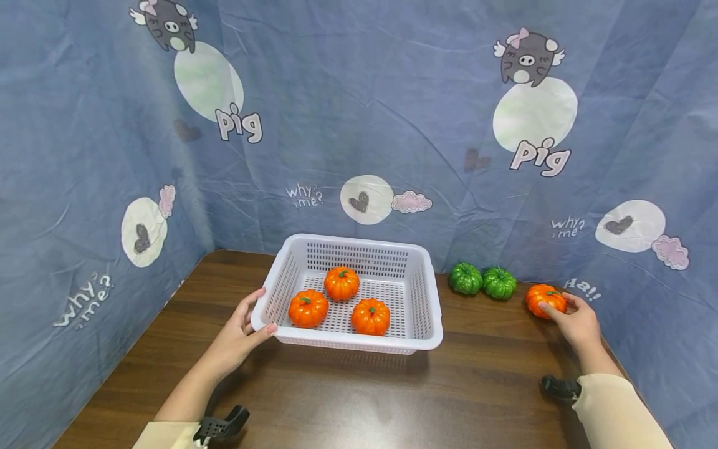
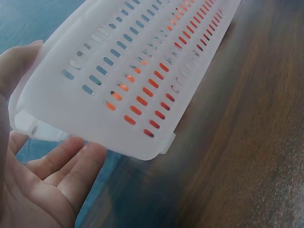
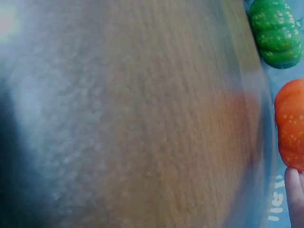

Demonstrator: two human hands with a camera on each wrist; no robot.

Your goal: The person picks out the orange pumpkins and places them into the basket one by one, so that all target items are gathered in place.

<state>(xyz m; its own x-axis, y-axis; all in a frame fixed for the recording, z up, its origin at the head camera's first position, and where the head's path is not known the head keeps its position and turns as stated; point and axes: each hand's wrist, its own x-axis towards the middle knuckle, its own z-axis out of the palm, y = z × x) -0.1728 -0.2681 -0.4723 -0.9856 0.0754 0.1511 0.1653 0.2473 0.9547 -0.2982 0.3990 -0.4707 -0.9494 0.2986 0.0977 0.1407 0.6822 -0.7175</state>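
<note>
A white perforated plastic basket (image 1: 359, 342) stands on the table, and my left hand (image 1: 238, 333) holds its near left corner, thumb over the rim. In the left wrist view the fingers (image 2: 88, 166) of that hand lie along the basket's end wall (image 2: 95, 118). Inside the basket sit an orange pumpkin (image 1: 308, 308) at the left, another orange pumpkin (image 1: 341, 284) behind it and a third orange pumpkin (image 1: 371, 317) at the right. At the far right my right hand (image 1: 578, 324) pinches an orange pumpkin (image 1: 541, 300) between thumb and fingers; the right wrist view shows this pumpkin (image 3: 292, 123) only partly.
Two green pumpkins, a left one (image 1: 465, 278) and a right one (image 1: 499, 283), sit side by side between the basket and my right hand. A blue printed cloth (image 1: 359, 125) hangs behind and beside the brown wooden table (image 1: 359, 399).
</note>
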